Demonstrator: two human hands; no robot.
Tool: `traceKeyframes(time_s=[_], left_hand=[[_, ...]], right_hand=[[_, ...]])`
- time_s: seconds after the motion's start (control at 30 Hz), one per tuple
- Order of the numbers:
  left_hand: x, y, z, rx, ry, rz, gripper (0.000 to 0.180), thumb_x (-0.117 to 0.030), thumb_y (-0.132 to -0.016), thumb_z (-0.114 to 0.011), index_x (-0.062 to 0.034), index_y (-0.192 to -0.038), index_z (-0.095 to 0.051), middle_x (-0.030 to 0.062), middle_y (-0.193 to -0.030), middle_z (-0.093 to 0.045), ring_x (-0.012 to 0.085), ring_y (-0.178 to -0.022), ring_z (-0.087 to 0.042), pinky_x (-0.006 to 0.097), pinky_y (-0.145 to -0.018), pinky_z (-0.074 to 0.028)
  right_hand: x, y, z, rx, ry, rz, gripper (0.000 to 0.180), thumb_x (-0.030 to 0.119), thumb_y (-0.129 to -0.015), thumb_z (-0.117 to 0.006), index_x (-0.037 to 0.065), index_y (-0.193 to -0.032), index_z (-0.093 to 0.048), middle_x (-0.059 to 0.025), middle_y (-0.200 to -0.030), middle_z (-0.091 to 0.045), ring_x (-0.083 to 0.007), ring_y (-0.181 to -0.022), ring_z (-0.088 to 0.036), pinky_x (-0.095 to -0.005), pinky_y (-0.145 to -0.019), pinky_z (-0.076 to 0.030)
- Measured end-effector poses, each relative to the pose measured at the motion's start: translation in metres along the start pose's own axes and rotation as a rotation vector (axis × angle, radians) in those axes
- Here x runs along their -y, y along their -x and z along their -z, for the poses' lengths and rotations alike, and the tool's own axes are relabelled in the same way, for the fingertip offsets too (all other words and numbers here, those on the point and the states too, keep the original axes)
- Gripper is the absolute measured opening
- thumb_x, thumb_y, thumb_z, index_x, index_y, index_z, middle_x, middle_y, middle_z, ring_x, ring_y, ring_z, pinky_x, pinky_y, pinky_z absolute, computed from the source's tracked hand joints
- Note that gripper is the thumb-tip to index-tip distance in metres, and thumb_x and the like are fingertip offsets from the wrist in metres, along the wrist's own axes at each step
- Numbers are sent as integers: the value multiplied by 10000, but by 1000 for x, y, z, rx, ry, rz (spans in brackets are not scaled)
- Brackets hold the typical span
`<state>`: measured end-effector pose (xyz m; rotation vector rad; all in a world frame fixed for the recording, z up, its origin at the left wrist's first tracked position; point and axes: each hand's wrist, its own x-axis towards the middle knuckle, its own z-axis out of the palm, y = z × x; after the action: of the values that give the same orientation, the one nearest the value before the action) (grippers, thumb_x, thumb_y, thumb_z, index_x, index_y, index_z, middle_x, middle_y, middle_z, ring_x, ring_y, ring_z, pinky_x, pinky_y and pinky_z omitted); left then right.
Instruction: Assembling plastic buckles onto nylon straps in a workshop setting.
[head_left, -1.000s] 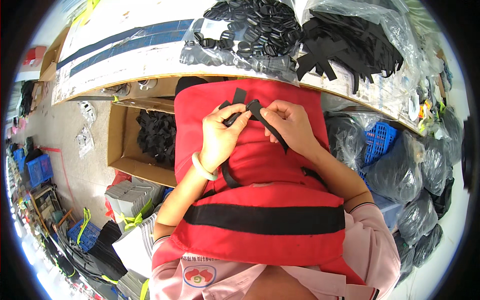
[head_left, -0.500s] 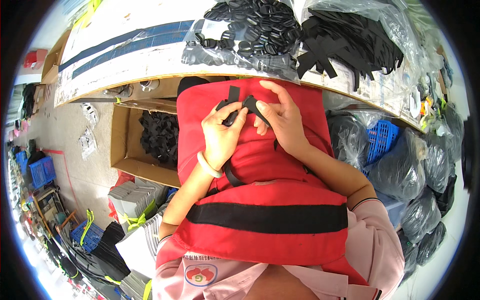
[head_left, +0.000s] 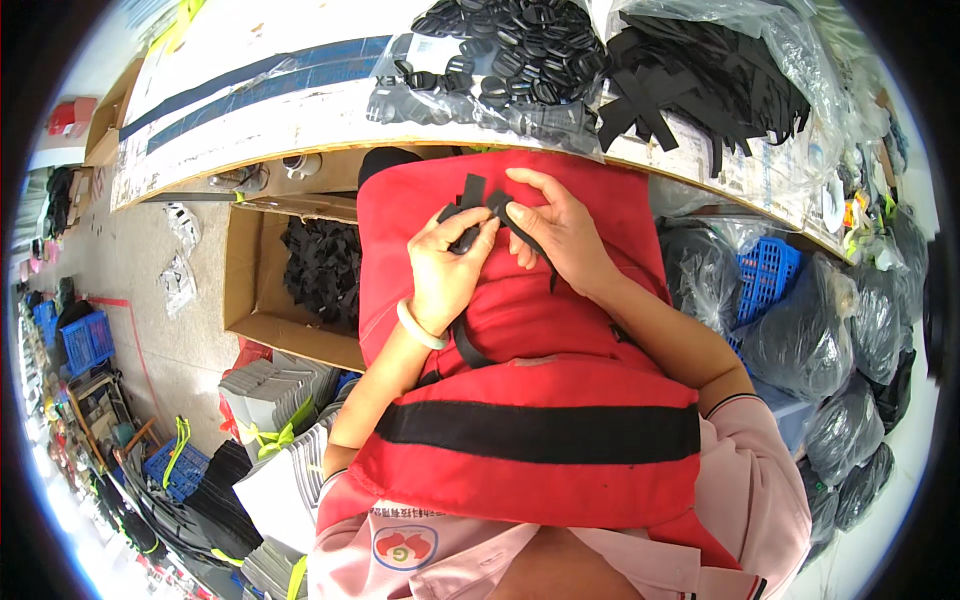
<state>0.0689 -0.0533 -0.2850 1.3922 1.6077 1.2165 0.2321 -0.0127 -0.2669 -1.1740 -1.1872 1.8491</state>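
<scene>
Over the red apron (head_left: 600,400) on my lap, both hands work on a small black assembly. My left hand (head_left: 440,275) pinches a dark plastic buckle (head_left: 463,241), partly hidden by the fingers, with a short black webbing strap (head_left: 474,188) sticking up from it. Just to its right, my right hand (head_left: 568,238) grips another part of the black strap (head_left: 501,203) between thumb and fingers. The strap's loose end hangs down below the right fingers. Whether both strap parts are one piece, I cannot tell.
On the white table (head_left: 270,120) ahead lie a heap of black buckles (head_left: 540,65) on plastic and a pile of black webbing straps (head_left: 700,85). A cardboard box (head_left: 300,340) of black pieces stands at left. Bagged goods (head_left: 800,340) and a blue crate (head_left: 765,280) are at right.
Both hands stay nearly in place with the buckle and strap. The strap part at my right hand now bends further down, its loose end hanging lower. The view has shifted slightly.
</scene>
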Motion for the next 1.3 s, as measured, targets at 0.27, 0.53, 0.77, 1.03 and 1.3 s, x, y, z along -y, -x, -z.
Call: traceKeyframes(time_s=[0.27, 0.53, 0.77, 1.03, 1.3], left_hand=[[6, -3, 8, 122, 786, 584, 171, -87, -889, -662, 25, -1017, -674, 59, -817, -652, 112, -609, -570, 225, -473, -437], [-7, -5, 16, 195, 904, 645, 184, -124, -885, -674, 36, -976, -671, 62, -713, -628, 98, -523, -533, 213, -433, -404], [-4, 1, 4, 62, 654, 420, 170, -74, -841, -720, -4, -996, -709, 24, -735, -656, 60, -572, -565, 190, -477, -422], [-5, 3, 9, 30, 366, 164, 181, -43, -805, -739, -14, -983, -720, 47, -787, -683, 82, -672, -578, 215, -562, -443], [-6, -1, 15, -9, 125, -146, 176, -17, -768, -750, -19, -942, -726, 98, -887, -720, 178, -758, -608, 282, -693, -484]], right_hand=[[-3, -6, 1, 98, -162, -53, 193, 144, -956, -570, -8, -1067, -608, -36, -831, -613, -97, -738, -586, -219, -673, -486], [36, 26, -17, 16, 201, 349, 107, 68, -906, -624, -11, -979, -623, -20, -853, -582, -67, -676, -567, -201, -571, -469], [12, 12, 4, 31, 111, -110, 131, 117, -910, -632, 23, -840, -573, -30, -706, -586, -70, -500, -546, -206, -438, -436], [6, 9, -8, -52, -104, -126, 149, 136, -907, -631, 28, -833, -560, -36, -678, -587, -80, -476, -553, -216, -416, -450], [7, 11, -17, -31, -156, -131, 192, 206, -949, -589, 16, -925, -580, -34, -747, -593, -102, -576, -599, -206, -475, -490]])
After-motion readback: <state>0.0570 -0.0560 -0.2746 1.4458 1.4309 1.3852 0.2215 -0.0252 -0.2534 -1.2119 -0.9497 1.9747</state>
